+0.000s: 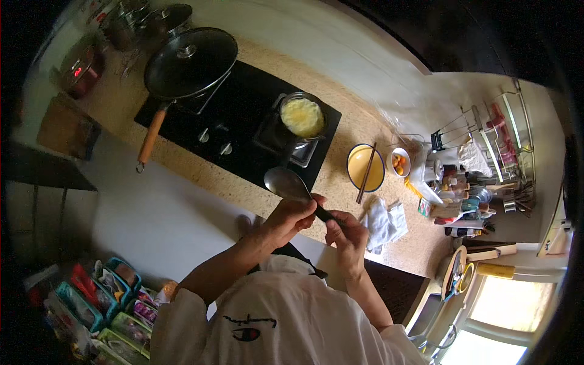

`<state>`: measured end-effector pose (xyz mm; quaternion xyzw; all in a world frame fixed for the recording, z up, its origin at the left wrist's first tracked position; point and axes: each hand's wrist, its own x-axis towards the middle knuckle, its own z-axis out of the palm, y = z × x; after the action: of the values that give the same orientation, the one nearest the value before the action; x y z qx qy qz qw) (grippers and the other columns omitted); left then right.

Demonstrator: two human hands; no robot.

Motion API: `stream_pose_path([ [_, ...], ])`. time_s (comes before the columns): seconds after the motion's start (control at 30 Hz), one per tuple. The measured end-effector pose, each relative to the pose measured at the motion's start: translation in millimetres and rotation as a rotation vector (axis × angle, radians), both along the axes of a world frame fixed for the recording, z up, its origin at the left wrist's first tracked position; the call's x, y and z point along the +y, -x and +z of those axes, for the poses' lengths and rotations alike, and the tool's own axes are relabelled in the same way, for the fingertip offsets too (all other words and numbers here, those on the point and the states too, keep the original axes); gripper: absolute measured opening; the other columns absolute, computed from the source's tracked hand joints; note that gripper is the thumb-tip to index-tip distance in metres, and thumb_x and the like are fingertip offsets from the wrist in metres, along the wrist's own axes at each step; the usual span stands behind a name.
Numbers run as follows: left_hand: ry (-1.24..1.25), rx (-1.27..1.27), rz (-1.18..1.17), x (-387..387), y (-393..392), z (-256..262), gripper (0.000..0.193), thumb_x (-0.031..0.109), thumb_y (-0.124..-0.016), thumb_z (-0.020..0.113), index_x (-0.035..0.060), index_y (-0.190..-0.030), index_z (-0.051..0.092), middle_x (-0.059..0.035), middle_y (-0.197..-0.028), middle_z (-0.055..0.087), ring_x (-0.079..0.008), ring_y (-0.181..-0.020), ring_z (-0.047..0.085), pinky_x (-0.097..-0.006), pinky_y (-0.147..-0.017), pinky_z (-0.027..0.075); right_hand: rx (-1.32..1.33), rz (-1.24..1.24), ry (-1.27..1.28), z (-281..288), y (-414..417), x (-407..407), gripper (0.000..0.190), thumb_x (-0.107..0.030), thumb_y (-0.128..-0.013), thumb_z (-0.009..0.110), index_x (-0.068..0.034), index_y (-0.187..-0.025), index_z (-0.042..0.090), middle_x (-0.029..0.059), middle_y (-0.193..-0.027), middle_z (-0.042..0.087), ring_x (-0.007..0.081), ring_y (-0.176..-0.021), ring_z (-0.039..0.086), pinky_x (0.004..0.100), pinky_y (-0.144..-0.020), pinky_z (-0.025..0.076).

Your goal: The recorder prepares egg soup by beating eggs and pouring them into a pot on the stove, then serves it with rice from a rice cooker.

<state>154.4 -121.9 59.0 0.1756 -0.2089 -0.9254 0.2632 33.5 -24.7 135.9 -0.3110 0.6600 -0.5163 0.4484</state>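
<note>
A large metal spoon [286, 182] with a dark handle is held between my two hands over the counter's front edge. My left hand [292, 220] grips it where the handle meets the bowl of the spoon. Farther down the handle, the fingers of my right hand [349, 235] are closed on it. Beyond the spoon, a small pan [322, 108] sits on the right burner of the black gas cooktop [248, 100]. A round, pale yellow layer that looks like egg [302, 117] covers most of its base.
A lidded wok [189, 64] stands on the left burner, its wooden handle [153, 137] jutting over the front edge. Rightward are a yellow enamel bowl [358, 166] with chopsticks [366, 173] across it, a small white bowl [398, 153] with orange pieces, and a folded cloth [383, 224].
</note>
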Motion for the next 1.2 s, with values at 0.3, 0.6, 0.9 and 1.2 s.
stream_pose_path([
  [0.3, 0.455, -0.236, -0.188, -29, -33, -18, 0.041, 0.021, -0.084, 0.069, 0.0051, -0.119, 0.058, -0.0021, -0.093, 0.063, -0.0079, -0.076, 0.056, -0.0229, -0.059, 0.046, -0.030, -0.020, 0.186, -14, -7, -34, 0.025, -0.013, -0.088, 0.064, 0.007, -0.104, 0.062, 0.0060, -0.077, 0.061, 0.0098, -0.062, 0.053, 0.0225, -0.056, 0.043],
  [0.6, 1.250, -1.447, 0.310, -122, -94, -88, 0.024, 0.018, -0.081, 0.068, 0.0035, -0.099, 0.063, -0.0129, -0.089, 0.062, -0.0258, -0.084, 0.061, -0.0380, -0.074, 0.050, 0.040, -0.366, 0.412, -34, 52, -23, 0.023, -0.013, -0.091, 0.059, 0.007, -0.100, 0.062, 0.0076, -0.069, 0.060, 0.0126, -0.058, 0.056, 0.0249, -0.052, 0.046],
  [0.9, 1.350, -1.530, 0.077, -185, -99, -131, 0.021, 0.019, -0.080, 0.066, 0.0054, -0.095, 0.061, -0.0176, -0.089, 0.061, -0.0369, -0.082, 0.059, -0.0433, -0.073, 0.048, 0.173, -0.708, 0.291, -45, 67, 28, 0.021, -0.011, -0.091, 0.058, 0.006, -0.103, 0.062, 0.0096, -0.073, 0.062, 0.0136, -0.059, 0.058, 0.0255, -0.053, 0.048],
  [1.2, 1.475, -1.497, 0.143, -193, -103, -138, 0.017, 0.013, -0.081, 0.065, 0.0007, -0.072, 0.057, -0.0155, -0.070, 0.058, -0.0316, -0.066, 0.058, -0.0393, -0.063, 0.045, 0.256, -1.066, 0.377, -56, 81, 67, 0.025, -0.012, -0.091, 0.059, 0.004, -0.111, 0.062, 0.0093, -0.082, 0.066, 0.0115, -0.065, 0.060, 0.0246, -0.060, 0.049],
])
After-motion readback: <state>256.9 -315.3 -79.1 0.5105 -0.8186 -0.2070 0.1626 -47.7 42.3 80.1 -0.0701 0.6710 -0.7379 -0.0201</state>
